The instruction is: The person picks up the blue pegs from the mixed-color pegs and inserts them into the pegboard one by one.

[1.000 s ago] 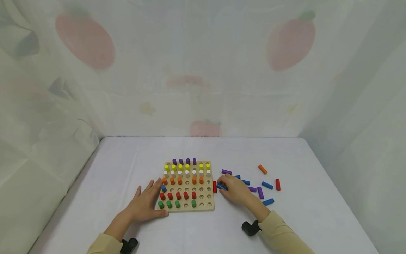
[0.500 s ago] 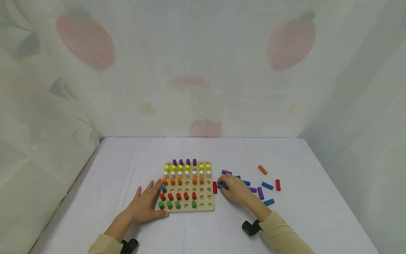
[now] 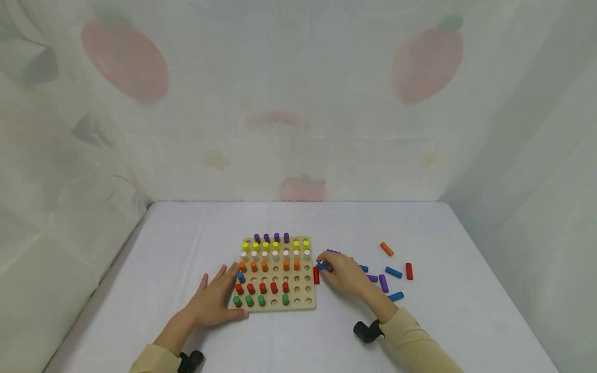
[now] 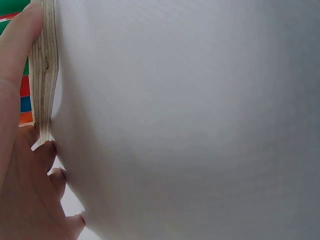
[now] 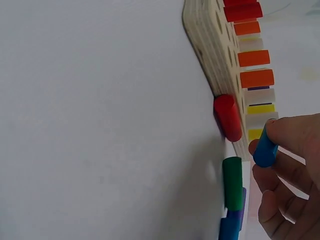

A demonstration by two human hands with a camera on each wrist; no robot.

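A wooden peg board (image 3: 302,306) lies flat on the table, with rows of coloured pegs upright in its holes. My left hand (image 3: 211,302) rests along its left side, fingers spread and straight, the thumb at the near left corner. Beyond the board's right edge, my right hand (image 3: 346,277) pinches a blue peg (image 5: 265,151) between thumb and fingers, raised off the table and tilted. Just below that peg, a red peg (image 3: 316,275) lies against the board's right side. One blue peg (image 3: 240,278) stands at the left end of its row.
Loose pegs lie to the right, partly behind my right hand: an orange peg (image 3: 386,248), a red peg (image 3: 409,271), a purple peg (image 3: 383,283) and several blue ones. A green peg (image 5: 232,183) shows in the right wrist view. A white curtain (image 3: 354,155) hangs behind the table.
My right hand has lifted the blue peg slightly up and away from the table, shifting a little left. My left hand and the board stay in place.
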